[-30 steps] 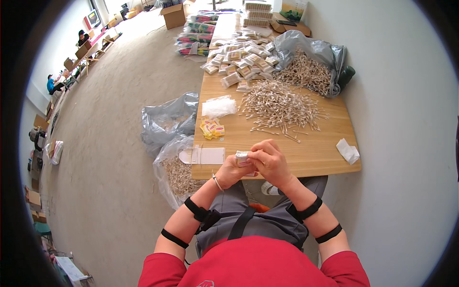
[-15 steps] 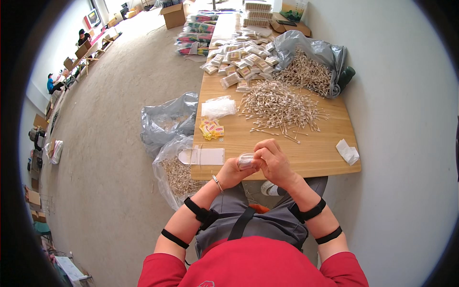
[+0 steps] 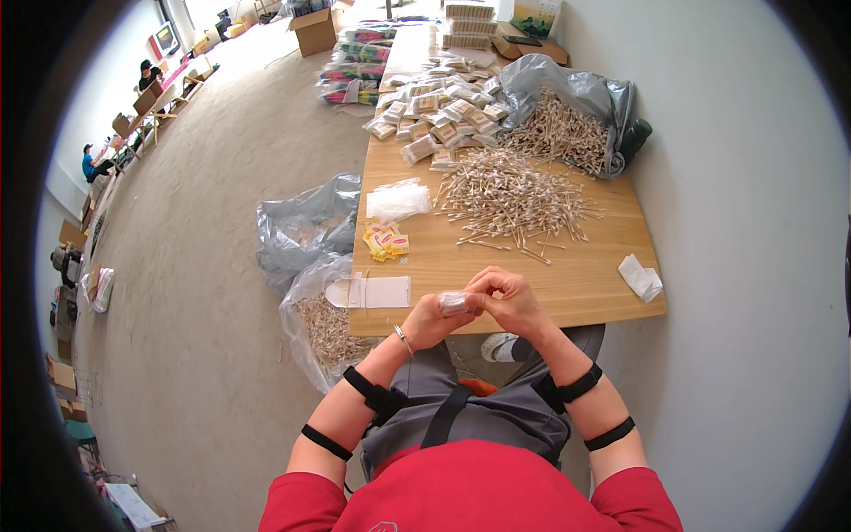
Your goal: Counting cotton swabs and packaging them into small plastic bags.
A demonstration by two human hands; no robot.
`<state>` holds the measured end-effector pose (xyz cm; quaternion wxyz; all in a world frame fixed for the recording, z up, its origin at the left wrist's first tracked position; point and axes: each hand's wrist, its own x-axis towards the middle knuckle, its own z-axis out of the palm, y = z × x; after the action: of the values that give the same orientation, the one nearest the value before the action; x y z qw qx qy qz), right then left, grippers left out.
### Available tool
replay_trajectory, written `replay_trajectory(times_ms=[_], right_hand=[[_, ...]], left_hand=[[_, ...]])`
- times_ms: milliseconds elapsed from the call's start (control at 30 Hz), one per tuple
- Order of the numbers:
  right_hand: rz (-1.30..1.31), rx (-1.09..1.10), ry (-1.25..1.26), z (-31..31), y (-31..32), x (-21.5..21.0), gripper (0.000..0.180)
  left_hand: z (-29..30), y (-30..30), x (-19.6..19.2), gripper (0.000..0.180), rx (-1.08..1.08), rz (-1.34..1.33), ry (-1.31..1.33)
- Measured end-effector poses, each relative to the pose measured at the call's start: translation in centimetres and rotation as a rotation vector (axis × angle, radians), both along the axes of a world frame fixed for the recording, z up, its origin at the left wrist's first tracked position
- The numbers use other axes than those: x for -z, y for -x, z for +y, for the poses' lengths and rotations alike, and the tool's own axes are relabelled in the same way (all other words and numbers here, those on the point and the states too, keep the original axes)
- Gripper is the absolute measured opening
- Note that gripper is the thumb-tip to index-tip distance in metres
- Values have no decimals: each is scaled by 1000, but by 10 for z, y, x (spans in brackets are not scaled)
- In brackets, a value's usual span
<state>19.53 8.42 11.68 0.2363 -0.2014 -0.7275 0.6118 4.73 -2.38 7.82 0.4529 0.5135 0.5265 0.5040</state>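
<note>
At work beside a wooden table (image 3: 585, 284), in red sleeves. Backed at the table's far right by a grey plastic bag (image 3: 537, 78) full of swabs, faced across its middle by a loose swab pile (image 3: 514, 199), and hemmed toward its far left by a heap of wrapped packs (image 3: 443, 111). Joined over the table's near edge, in a left hand (image 3: 430, 323) and a right hand (image 3: 514, 305). Bordered along the table's left side by a white card (image 3: 387, 292), a sheaf of clear sleeves (image 3: 396, 201) and a cluster of yellow labels (image 3: 385, 241).

Smallest of all, held above the table's near edge: a small clear packet (image 3: 453, 303) — glossy, whitish inside, too small to read further. Wrapped at its left end by curled left fingers; apparently pinched at its right end by bunched right fingertips, with hardly any gap.

Likely very light, slick and crinkly outside, a little stiffer within — probably easy to crease or crush. Best cradled loosely around the middle, then nipped by the film alone at the end, without squeezing the contents.
</note>
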Motion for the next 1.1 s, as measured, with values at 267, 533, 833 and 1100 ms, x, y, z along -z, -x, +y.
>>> replay_trajectory(times_ms=[267, 533, 833, 1100], right_hand=[[29, 176, -226, 9, 10, 46, 4], [-66, 193, 6, 12, 2, 89, 6], [-14, 31, 485, 14, 2, 105, 9], [-70, 28, 300, 13, 4, 104, 12]], left_hand=[[21, -8, 38, 23, -283, -163, -35], [15, -2, 73, 12, -351, -292, 97], [13, 2, 76, 6, -253, -535, 148], [8, 4, 79, 10, -243, -356, 115]])
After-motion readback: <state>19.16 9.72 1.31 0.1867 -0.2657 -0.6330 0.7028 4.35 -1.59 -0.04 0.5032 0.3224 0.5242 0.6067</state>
